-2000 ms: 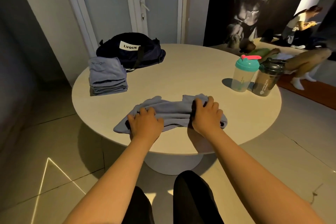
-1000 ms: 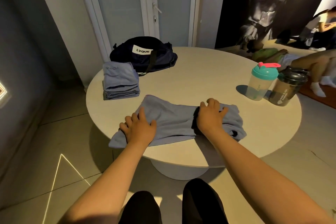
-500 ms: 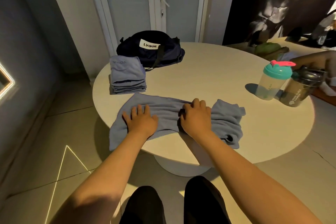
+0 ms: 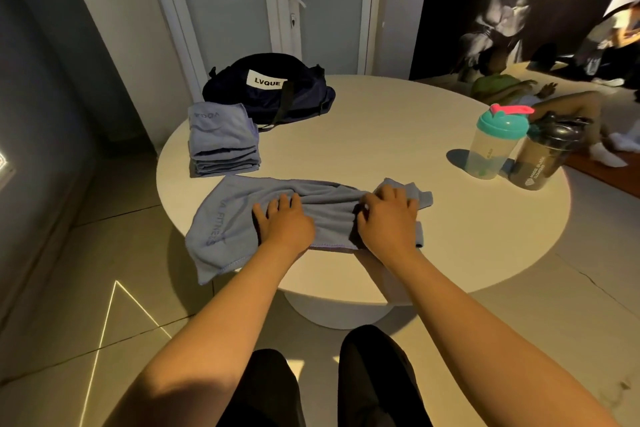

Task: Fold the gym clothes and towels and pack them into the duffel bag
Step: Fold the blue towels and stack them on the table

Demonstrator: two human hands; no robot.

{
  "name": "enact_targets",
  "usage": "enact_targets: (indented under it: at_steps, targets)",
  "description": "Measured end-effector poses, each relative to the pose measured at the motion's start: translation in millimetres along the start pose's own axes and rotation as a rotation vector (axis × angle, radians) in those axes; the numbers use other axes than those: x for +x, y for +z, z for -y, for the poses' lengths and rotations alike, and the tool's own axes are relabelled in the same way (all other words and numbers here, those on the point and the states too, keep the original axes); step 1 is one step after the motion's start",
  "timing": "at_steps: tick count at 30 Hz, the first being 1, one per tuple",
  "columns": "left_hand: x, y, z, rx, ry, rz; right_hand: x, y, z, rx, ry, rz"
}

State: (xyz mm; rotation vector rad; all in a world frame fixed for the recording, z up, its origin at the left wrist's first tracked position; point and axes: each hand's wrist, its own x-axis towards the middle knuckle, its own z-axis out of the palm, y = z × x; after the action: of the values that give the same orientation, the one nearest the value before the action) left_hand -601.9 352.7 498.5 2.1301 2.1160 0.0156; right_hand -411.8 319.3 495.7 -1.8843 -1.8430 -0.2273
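Blue towel (image 4: 228, 218) beneath left hand (image 4: 285, 224), right hand (image 4: 388, 218)

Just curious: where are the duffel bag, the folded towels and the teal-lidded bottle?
duffel bag (image 4: 263, 99), head view, dark fabric below label.
folded towels (image 4: 221, 133), head view, top towel.
teal-lidded bottle (image 4: 490, 152), head view, clear body.

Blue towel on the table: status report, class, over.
Left hand flat on blue towel; right hand grips its bunched part. Left end overhangs table edge. Nothing blocking.
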Motion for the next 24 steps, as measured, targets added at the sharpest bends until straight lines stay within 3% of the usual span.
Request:
enact_targets:
  at_steps: [2,4,7,11,14,19,24]
  targets:
    - [-4.1,0.6,-14.4,-0.065,0.080,-0.108,-0.9,-9.8,-11.3,-0.071,0.120,-0.004]
    - [-10.7,8.4,-33.7,-0.347,0.303,-0.203,1.2,-15.3,-26.7,-0.062,0.253,0.080]
    - [-24.5,20.0,-68.2,-0.601,0.460,-0.206,1.4,-11.7,-45.8,0.171,0.331,0.239]
    - [-28.3,30.2,-98.3,-0.480,0.381,-0.086,-20.1,-28.0,-48.8,0.745,0.307,0.098]
    - [-21.8,38.2,-102.6,-0.407,0.401,-0.102,-29.4,-32.3,-51.9,0.952,0.309,0.037]
    - [-20.6,41.8,-97.2,-0.628,0.424,-0.193,-31.9,-11.5,-55.4,0.854,0.355,-0.041]
    - [-24.5,36.7,-88.9,-1.004,0.154,-0.149,-30.8,1.4,-45.2,0.610,0.420,-0.130]
